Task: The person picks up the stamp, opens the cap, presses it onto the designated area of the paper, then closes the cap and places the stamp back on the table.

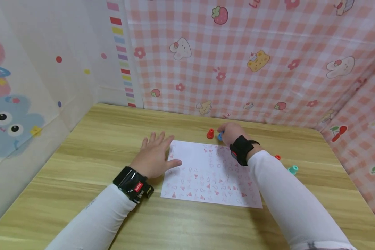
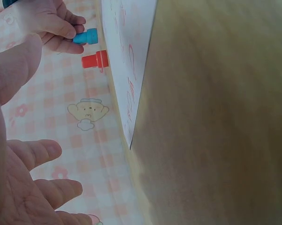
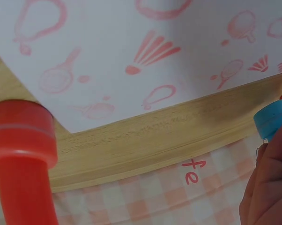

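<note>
My right hand (image 1: 232,133) pinches a small blue toy stamp (image 2: 87,36) by its narrow end, just past the far edge of a white sheet of paper (image 1: 190,152). The paper carries red prints of shuttlecocks and rackets; its upper left part looks plain. A red stamp (image 1: 210,134) stands to the left of the blue one. Fingers spread, my left hand (image 1: 153,156) is at the paper's left edge, its thumb over the sheet. Whether it touches the paper, I cannot tell.
A second red stamp (image 1: 277,157) and a green stamp (image 1: 293,169) are to the right of the paper, beside my right sleeve. The wooden table (image 1: 81,166) ends at a pink checked cloth (image 1: 190,80) behind and a patterned white sheet (image 1: 65,80) on the left.
</note>
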Demonstrator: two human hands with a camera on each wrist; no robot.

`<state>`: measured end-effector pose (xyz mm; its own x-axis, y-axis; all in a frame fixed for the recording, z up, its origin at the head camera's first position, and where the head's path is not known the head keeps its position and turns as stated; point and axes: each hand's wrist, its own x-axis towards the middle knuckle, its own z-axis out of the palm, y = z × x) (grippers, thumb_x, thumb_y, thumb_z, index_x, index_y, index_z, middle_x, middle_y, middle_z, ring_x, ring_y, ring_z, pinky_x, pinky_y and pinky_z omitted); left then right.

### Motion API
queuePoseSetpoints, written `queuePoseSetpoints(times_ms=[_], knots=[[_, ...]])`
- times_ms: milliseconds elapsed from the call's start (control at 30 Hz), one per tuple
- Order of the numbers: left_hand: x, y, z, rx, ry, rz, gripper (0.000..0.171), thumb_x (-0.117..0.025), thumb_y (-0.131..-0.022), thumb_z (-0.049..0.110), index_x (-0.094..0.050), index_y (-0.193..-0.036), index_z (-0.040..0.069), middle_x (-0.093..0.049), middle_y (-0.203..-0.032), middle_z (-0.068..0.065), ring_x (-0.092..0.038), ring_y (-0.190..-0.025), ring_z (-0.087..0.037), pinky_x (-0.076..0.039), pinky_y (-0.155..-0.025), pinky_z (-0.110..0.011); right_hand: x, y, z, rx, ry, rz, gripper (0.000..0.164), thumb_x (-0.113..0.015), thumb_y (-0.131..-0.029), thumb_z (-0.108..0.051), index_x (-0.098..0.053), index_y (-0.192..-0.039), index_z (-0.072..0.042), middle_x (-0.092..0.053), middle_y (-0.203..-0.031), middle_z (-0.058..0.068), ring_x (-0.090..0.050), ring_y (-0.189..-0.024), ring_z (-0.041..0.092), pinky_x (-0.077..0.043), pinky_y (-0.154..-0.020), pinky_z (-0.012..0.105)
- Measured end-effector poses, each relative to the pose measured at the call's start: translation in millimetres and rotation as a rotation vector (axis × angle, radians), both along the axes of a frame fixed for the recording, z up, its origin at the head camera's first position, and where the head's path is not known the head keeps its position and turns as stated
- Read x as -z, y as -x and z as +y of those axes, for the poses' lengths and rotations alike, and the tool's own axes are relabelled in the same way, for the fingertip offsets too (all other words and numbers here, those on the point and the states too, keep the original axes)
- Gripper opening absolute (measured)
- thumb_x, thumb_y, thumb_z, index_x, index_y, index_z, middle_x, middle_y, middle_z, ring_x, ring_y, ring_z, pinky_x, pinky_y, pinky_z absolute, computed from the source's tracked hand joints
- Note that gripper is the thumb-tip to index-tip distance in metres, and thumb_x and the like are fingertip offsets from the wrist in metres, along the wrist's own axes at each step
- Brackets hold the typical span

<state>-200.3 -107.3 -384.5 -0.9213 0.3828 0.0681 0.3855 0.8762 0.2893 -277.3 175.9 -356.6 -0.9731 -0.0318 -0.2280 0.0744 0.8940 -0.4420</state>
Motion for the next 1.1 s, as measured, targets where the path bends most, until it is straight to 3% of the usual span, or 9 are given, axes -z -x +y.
queuePoseSetpoints(times_ms=[467, 700, 900, 967, 1100], knots=[[1.1, -1.4, 0.7, -0.002, 0.001, 0.007, 0.09, -0.056, -0.078, 0.069, -0.029, -0.147, 0.019, -0.018, -0.151, -0.019, -0.005, -0.133, -0.043, -0.005, -0.107, -0.063, 7.6, 9.4, -2.1, -0.081, -0.08, 0.015, 0.033, -0.05, -0.094, -0.006, -0.058, -0.126, -0.009, -0.054, -0.128, 0.013, -0.047, -0.102, 0.026, -0.037, -0.099, 0.049], [1.8, -2.0, 1.8, 0.0, 0.001, 0.008, 0.09, -0.057, -0.078, 0.069, -0.029, -0.147, 0.019, -0.02, -0.151, -0.019, -0.006, -0.133, -0.043, -0.006, -0.107, -0.063, 5.5, 8.7, -0.5, -0.07, -0.071, -0.013, 0.04, -0.047, -0.095, -0.006, -0.051, -0.134, -0.015, -0.049, -0.133, 0.015, -0.046, -0.104, 0.027, -0.036, -0.099, 0.051], [2.0, -2.3, 3.4, 0.004, -0.011, 0.003, 0.089, -0.058, -0.079, 0.068, -0.029, -0.147, 0.019, -0.02, -0.151, -0.019, -0.005, -0.133, -0.043, -0.005, -0.107, -0.063, -1.0, 6.4, 12.1, -0.045, -0.015, -0.046, 0.048, -0.046, -0.096, -0.007, -0.041, -0.142, -0.02, -0.046, -0.135, 0.015, -0.048, -0.096, 0.026, -0.045, -0.081, 0.039], [2.0, -2.1, 3.3, 0.005, -0.011, 0.004, 0.089, -0.058, -0.079, 0.068, -0.029, -0.147, 0.018, -0.02, -0.151, -0.02, -0.005, -0.133, -0.043, -0.006, -0.106, -0.063, -4.7, 5.9, 20.2, -0.048, 0.002, -0.026, 0.049, -0.044, -0.095, -0.004, -0.041, -0.142, -0.018, -0.046, -0.134, 0.016, -0.049, -0.089, 0.025, -0.044, -0.07, 0.035], [1.8, -2.2, 1.5, 0.003, -0.004, 0.008, 0.089, -0.057, -0.079, 0.068, -0.029, -0.147, 0.018, -0.021, -0.15, -0.019, -0.006, -0.133, -0.044, -0.006, -0.106, -0.064, -12.5, 3.4, 41.0, -0.056, -0.022, 0.024, 0.042, -0.041, -0.097, -0.006, -0.048, -0.136, -0.016, -0.05, -0.128, 0.017, -0.048, -0.08, 0.025, -0.04, -0.061, 0.033]])
